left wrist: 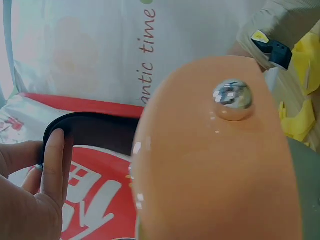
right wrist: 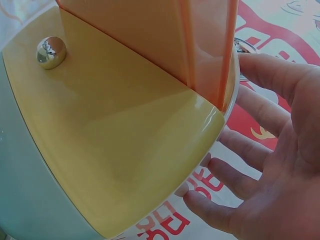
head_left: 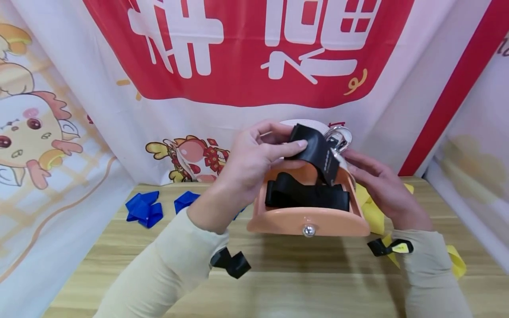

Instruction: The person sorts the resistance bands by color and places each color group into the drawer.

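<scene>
My left hand [head_left: 254,154] pinches a wide black strap [head_left: 312,148] between thumb and fingers, above a pulled-out peach drawer [head_left: 306,221]. The strap bends down to the right, near a patch of small pale lettering. More black strap [head_left: 306,194] lies folded inside the drawer. The left wrist view shows the held strap [left wrist: 95,132] curved over my fingers. The drawer tops a rounded cabinet, with a yellow drawer [right wrist: 135,130] shut below it. My right hand [right wrist: 280,145] has its fingers spread along the cabinet's side, fingertips right at its edge.
Blue ribbon pieces [head_left: 145,210] lie on the wooden table [head_left: 191,287] at left. Yellow ribbon [head_left: 371,210] lies at right, partly behind my right arm. A shiny metal fitting [head_left: 339,137] stands behind the drawer. A printed cloth [head_left: 246,88] hangs at the back.
</scene>
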The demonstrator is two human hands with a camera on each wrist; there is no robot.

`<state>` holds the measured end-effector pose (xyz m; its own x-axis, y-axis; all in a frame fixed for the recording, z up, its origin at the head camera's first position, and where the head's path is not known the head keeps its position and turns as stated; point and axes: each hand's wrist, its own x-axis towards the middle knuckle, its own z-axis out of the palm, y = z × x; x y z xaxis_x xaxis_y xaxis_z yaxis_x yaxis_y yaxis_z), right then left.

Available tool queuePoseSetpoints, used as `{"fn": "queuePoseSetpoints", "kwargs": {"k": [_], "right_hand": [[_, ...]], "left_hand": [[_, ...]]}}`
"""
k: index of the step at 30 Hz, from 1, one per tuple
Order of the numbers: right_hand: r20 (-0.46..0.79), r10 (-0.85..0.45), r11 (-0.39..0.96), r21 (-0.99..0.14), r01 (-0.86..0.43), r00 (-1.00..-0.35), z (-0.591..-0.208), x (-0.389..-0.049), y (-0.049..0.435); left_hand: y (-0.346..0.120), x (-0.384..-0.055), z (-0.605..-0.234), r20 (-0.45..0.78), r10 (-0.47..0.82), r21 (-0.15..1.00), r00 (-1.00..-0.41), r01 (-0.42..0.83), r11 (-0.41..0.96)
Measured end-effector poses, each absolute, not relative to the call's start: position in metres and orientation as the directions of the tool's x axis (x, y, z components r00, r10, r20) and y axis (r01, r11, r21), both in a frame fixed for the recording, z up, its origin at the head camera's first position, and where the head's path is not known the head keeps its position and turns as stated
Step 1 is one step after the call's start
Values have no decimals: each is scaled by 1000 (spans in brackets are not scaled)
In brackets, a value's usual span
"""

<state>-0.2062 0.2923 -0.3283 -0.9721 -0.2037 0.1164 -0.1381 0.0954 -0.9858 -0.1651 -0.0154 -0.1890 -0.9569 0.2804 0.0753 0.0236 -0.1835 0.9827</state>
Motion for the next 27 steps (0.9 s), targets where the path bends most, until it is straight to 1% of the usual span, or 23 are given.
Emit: {"fn": "queuePoseSetpoints", "kwargs": {"k": [4,8,12,15,17,19,24,27], "right_hand": [[103,-190,133,-983,-129,-976,-326,-205,291],[91,-184,131,-984,-117,-979,-323,-206,290],[131,-209,105,-982,-155,-969,-322,-207,291],[167,-230,89,-978,-191,-959,-323,-208,291],[168,-235,85,-977,-193,-957,-324,-208,291],[153,-236,100,-979,-180,-960,-326,-207,292],[84,-216,137,-984,-115,-973,-328,-203,291],[70,-213,111,-989,-95,-974,-328,-200,289]], "left_hand": [[-16,-167,-198,51,279,989,-959,9,-149],[-14,-168,-199,45,275,989,-960,5,-146],[-8,-167,-198,49,296,986,-954,-1,-164],[-4,-166,-198,41,317,988,-947,-8,-152],[-2,-166,-200,29,321,990,-947,-17,-138],[-1,-166,-204,10,322,992,-947,-32,-126],[-1,-167,-216,-31,343,982,-939,-92,-162],[-1,-168,-222,-49,344,976,-938,-118,-181]]}}
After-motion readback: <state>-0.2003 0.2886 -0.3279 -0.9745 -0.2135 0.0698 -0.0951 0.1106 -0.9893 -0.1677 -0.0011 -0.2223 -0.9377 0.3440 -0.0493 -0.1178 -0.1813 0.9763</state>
